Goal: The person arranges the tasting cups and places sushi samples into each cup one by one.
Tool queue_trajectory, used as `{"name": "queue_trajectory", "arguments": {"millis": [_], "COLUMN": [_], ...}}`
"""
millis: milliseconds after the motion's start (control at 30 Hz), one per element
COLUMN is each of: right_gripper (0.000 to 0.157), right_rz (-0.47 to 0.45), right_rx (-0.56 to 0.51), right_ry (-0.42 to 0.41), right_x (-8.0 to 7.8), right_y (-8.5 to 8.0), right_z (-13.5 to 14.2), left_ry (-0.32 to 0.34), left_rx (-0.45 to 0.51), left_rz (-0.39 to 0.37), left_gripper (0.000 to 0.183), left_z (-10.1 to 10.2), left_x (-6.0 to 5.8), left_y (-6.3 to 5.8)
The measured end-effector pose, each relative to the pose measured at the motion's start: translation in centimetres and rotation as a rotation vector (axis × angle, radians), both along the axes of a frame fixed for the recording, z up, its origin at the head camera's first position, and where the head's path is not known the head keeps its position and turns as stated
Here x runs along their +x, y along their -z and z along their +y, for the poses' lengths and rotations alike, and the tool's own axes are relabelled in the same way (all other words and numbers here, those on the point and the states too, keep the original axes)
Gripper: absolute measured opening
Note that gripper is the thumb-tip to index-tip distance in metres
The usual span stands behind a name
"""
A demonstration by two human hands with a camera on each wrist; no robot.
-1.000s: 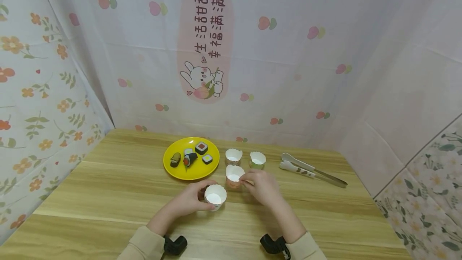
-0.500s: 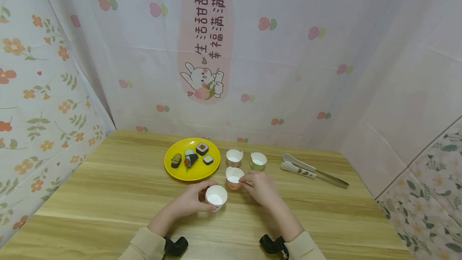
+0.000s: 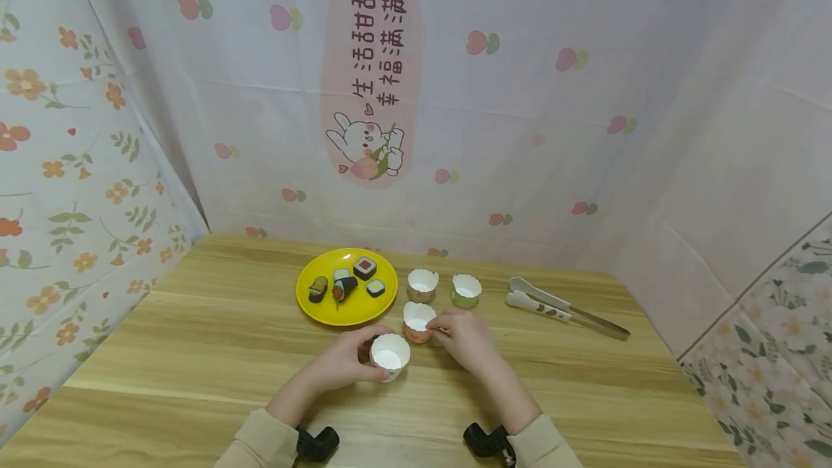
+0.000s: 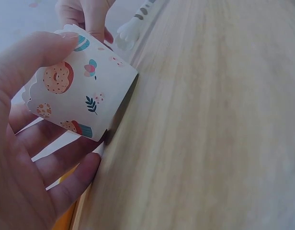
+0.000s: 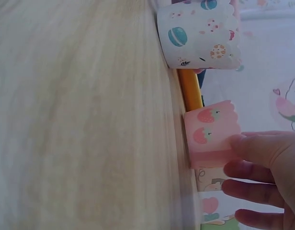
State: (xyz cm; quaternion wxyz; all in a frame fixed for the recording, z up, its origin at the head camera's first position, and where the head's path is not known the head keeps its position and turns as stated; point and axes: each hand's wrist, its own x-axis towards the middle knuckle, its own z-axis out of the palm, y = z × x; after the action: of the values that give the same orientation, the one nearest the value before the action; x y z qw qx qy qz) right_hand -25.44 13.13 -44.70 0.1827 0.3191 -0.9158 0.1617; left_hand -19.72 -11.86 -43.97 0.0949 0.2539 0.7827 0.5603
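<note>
My left hand (image 3: 339,362) holds a white paper baking cup (image 3: 390,354) upright on the table, thumb and fingers around its side. Donuts and cupcakes are printed on this white cup (image 4: 83,88) in the left wrist view. Just behind and to the right, my right hand (image 3: 465,338) pinches the right rim of a pink baking cup (image 3: 417,334). Strawberries show on the pink cup (image 5: 212,134) in the right wrist view, with my thumb against its wall. Its other fingers are spread apart. Both cups look empty inside.
Behind the pink cup stand a brownish baking cup (image 3: 422,295) and a green one (image 3: 465,300). A yellow plate (image 3: 354,315) with several sushi pieces (image 3: 344,287) is at the back left. Tongs (image 3: 565,308) with white tips lie at the right. A printed curtain (image 3: 520,128) borders the table.
In the last half second my right hand and the pink cup have shifted slightly left and nearer to me. My left hand and the white cup have stayed in place.
</note>
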Motion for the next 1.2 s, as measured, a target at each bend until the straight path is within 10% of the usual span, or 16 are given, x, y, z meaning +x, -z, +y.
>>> {"name": "queue_trajectory", "arguments": {"millis": [633,933,1200], "right_gripper": [0.013,0.014,0.014], "right_rz": [-0.034,-0.084,-0.034], "right_rx": [0.001,-0.025,-0.039], "right_ry": [-0.015,-0.008,-0.045], "right_x": [0.3,0.7,1.1], "right_y": [-0.1,-1.4,-2.1], "right_z": [0.2,0.5,0.7], "left_ry": [-0.004,-0.02,-0.012], "left_rx": [-0.001,-0.032,-0.031], "left_rz": [-0.007,0.013,0.024], "left_gripper": [0.056,0.062,0.064], "left_z": [0.2,-0.1,-0.3], "left_x": [0.2,-1.6,-1.7], "left_y": [-0.1,3.2,3.1]}}
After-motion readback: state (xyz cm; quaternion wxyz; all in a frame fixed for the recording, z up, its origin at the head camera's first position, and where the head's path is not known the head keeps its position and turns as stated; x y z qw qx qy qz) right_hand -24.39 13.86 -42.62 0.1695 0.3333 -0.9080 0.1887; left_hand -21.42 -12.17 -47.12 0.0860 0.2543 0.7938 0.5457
